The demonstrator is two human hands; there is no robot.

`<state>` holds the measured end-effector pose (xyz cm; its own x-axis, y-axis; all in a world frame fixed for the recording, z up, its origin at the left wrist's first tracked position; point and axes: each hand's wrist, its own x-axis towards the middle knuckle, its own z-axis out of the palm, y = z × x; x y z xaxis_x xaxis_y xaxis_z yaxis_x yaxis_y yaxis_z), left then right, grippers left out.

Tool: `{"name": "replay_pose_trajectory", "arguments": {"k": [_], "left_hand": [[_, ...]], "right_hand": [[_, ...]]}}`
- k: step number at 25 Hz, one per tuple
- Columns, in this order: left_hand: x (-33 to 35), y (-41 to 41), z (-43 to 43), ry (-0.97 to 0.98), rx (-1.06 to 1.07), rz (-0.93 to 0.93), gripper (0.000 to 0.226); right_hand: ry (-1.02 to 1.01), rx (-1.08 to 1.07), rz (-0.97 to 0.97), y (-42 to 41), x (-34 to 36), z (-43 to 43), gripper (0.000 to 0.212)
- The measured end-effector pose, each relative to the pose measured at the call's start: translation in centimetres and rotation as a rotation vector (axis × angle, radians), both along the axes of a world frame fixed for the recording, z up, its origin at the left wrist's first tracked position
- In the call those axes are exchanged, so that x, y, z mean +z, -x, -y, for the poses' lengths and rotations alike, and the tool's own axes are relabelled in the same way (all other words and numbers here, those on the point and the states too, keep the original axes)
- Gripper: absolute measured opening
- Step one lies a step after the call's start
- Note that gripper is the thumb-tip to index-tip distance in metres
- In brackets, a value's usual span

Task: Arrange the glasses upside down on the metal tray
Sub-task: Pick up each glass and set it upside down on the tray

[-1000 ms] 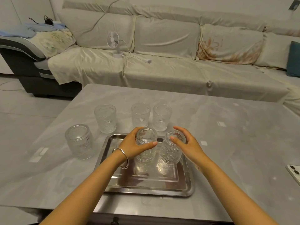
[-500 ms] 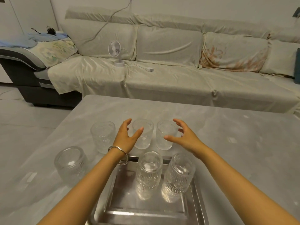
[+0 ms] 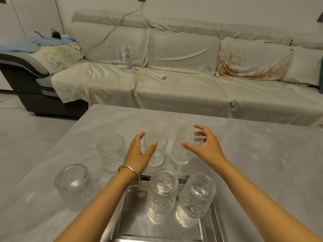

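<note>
A metal tray (image 3: 132,215) lies at the near edge of the grey table. Two ribbed glasses (image 3: 163,191) (image 3: 197,196) stand upside down on its far half. Beyond the tray three glasses stand in a row, mouths up: a left one (image 3: 111,151), a middle one (image 3: 157,151) and a right one (image 3: 180,152). My left hand (image 3: 139,152) is spread open at the middle glass, thumb in front of it. My right hand (image 3: 206,145) wraps the rim of the right glass, which is tilted and blurred. A wider glass (image 3: 73,184) sits upside down on the table, left of the tray.
The grey table (image 3: 253,163) stretches bare to the right and far side. Behind it stands a covered sofa (image 3: 192,88) carrying a small white fan (image 3: 125,58) and its cable. The floor drops away at the table's left edge.
Both hands let go of the two glasses on the tray and reached forward to the back row. The right glass has tipped in my right hand. My head has moved closer.
</note>
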<state>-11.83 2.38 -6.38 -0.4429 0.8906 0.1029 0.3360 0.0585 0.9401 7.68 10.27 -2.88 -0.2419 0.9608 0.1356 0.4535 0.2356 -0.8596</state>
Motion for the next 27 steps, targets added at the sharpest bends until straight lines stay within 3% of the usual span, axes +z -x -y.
{"name": "replay_pose_trajectory", "arguments": {"k": [3,6,8,11,14,18,20,23,27], "left_hand": [[2.7,-1.3,1.6,-0.131,-0.034,0.001,0.052],[5.8,-3.4,3.2,-0.137,-0.151,0.235,0.052],[7.0,-3.8,4.2,-0.142,-0.191,0.448,0.053],[8.1,-2.8,6.3,-0.184,-0.134,0.599,0.074],[9.0,-1.4,8.7,-0.218,-0.109,0.596,0.070],[9.6,1.1,11.1,-0.237,-0.048,0.463,0.046],[8.9,1.9,12.1,-0.222,-0.021,0.357,0.041],[6.5,2.5,12.7,-0.141,-0.020,0.226,0.058],[3.5,2.7,12.6,-0.055,-0.001,0.131,0.081]], "right_hand": [[0.120,-0.079,-0.330,-0.7,2.8,1.4,0.063],[0.319,0.071,-0.613,-0.3,4.8,3.8,0.067],[0.393,0.204,-0.712,0.4,5.4,5.6,0.064],[0.460,0.386,-0.766,1.2,5.6,7.8,0.051],[0.430,0.440,-0.589,1.6,5.2,9.0,0.054],[0.098,0.347,-0.123,1.0,3.2,9.6,0.054],[0.038,0.338,0.035,0.3,1.9,9.9,0.047],[0.010,0.362,0.147,0.0,-0.1,10.1,0.033],[-0.036,0.394,0.266,0.2,-1.7,10.3,0.035]]}}
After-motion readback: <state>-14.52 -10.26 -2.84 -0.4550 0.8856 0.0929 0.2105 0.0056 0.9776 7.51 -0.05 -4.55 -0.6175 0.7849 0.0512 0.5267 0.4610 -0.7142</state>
